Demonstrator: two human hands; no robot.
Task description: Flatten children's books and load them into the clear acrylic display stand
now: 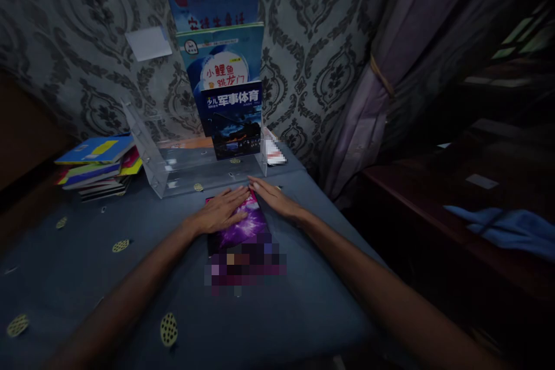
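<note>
A purple book (245, 230) lies flat on the blue patterned tablecloth, its lower part blurred out. My left hand (223, 209) rests flat across its upper left part, fingers stretched out. Along the book's upper right edge lies my right hand (277, 198), also with straight fingers; its tips come close to those of the left hand. Just behind the hands stands a clear acrylic book rack (195, 176). Upright in its right side are a dark blue book (236, 127), a light blue book (225, 60) behind it and a taller blue book (217, 0) at the back.
A stack of books (99, 165) sits left of the rack. Behind the rack is patterned wallpaper (299, 29) with a white switch plate (148, 43). A tied curtain (359, 115) hangs at the right. Beyond the table's right edge, a blue cloth (503, 228) lies on a dark red surface.
</note>
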